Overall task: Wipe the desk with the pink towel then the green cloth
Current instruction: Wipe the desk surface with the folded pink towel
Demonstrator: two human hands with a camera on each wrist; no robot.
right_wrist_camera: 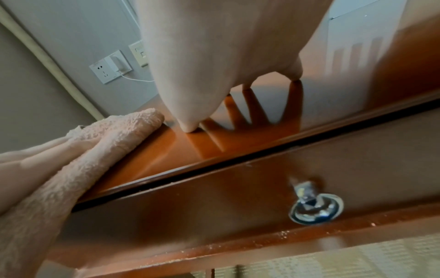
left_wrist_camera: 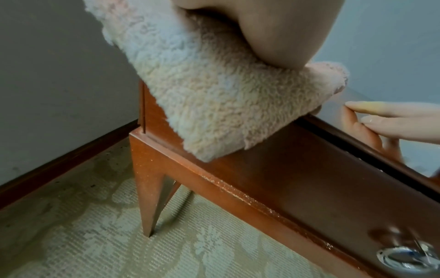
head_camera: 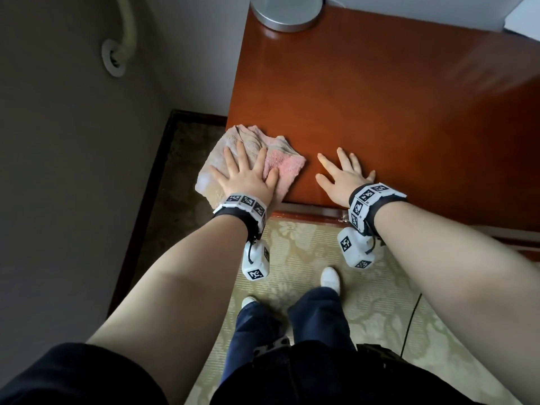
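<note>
The pink towel (head_camera: 280, 165) lay bunched under the spread, flat fingers of the left hand (head_camera: 245, 178), overhanging the desk (head_camera: 380, 112) corner. Just beside its thumb, the right hand (head_camera: 340, 178) pressed flat, fingers apart.

One desk (head_camera: 380, 112) serves as the landmark. On its near left corner lies one pink towel (head_camera: 280, 168). Two hands are on the desk: one left hand (head_camera: 245, 179) on the towel, one right hand (head_camera: 342, 179) just right of it. One round metal base (head_camera: 287, 13) stands at the desk's far edge. One metal drawer pull (right_wrist_camera: 315, 208) sits on the desk's front. Two white shoes (head_camera: 330, 279) stand below the front edge.
</note>
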